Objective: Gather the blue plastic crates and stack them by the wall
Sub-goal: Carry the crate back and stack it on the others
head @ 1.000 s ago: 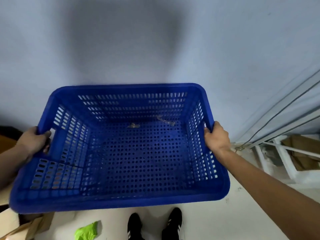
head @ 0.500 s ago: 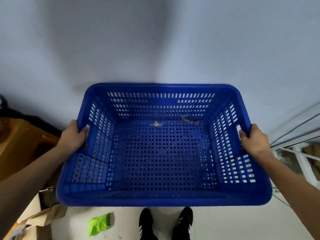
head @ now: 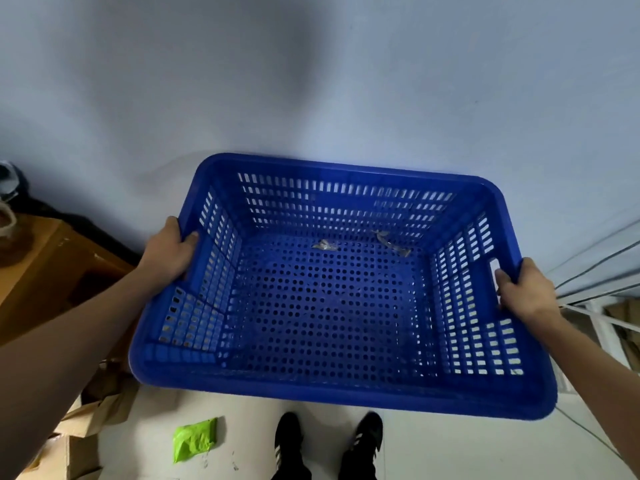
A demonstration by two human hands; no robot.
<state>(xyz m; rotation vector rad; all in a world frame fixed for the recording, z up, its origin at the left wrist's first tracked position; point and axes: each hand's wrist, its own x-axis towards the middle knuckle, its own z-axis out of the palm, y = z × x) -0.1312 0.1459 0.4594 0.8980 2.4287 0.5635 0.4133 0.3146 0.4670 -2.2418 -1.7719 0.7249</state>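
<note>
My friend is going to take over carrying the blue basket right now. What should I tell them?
Left hand: gripping the left rim of the blue crate.
Right hand: gripping the right rim at the handle slot.
The crate is held in the air, open side up, its far edge close to the wall, above the floor. Inside are only a few small scraps.
Done: one crate picked up and brought to the wall.
Left: set it down by the wall, then fetch the others and stack them. No other blue crate is in view.
</note>
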